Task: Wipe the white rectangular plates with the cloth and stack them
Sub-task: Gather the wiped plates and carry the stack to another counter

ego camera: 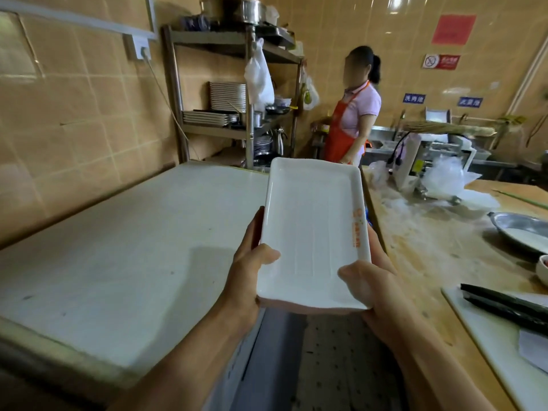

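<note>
A white rectangular plate (311, 226) with orange print along its right rim is held in the air between the two counters. My left hand (249, 262) grips its near left corner, thumb on the rim. My right hand (370, 280) grips its near right corner, thumb on top. A pinkish layer (296, 308) shows under the plate's near edge; I cannot tell whether it is a cloth. More white rectangular plates (226, 96) are stacked on the metal rack at the back.
A white counter (118, 247) lies to the left. A wooden counter (439, 247) on the right holds a metal basin (522, 229), a white board with a dark knife (504, 304) and a machine (415, 161). A person in an orange apron (350, 114) stands behind the plate.
</note>
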`<action>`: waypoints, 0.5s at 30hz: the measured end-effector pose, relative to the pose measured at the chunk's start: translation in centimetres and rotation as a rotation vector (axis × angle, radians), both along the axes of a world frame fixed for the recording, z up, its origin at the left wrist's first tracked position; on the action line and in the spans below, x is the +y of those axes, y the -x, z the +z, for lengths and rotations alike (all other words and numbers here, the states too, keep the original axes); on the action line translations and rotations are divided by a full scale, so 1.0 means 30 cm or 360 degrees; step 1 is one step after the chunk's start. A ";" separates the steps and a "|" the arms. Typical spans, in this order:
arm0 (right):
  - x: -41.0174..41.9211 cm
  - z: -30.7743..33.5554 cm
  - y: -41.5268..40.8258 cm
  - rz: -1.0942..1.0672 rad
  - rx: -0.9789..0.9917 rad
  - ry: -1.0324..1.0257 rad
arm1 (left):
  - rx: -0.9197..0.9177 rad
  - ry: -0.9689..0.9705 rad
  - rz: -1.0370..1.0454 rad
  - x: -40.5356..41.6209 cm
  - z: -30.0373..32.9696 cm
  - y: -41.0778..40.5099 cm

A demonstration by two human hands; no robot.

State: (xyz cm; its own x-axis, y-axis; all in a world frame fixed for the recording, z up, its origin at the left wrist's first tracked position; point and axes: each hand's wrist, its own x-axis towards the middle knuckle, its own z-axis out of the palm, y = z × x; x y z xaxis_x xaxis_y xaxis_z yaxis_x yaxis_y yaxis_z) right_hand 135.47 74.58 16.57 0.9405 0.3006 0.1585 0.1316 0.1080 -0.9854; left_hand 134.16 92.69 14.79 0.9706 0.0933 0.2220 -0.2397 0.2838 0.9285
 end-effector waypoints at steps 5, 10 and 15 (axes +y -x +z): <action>0.045 0.018 -0.345 -0.0064 0.0032 -0.0012 | 0.0013 0.0005 -0.0053 0.041 0.012 -0.368; 0.069 0.051 -0.653 -0.0087 0.0045 -0.0050 | 0.0033 -0.0025 -0.0092 0.068 0.060 -0.686; 0.062 0.032 -0.916 -0.0094 0.0019 -0.0065 | 0.0053 0.0009 -0.0116 0.069 0.059 -0.932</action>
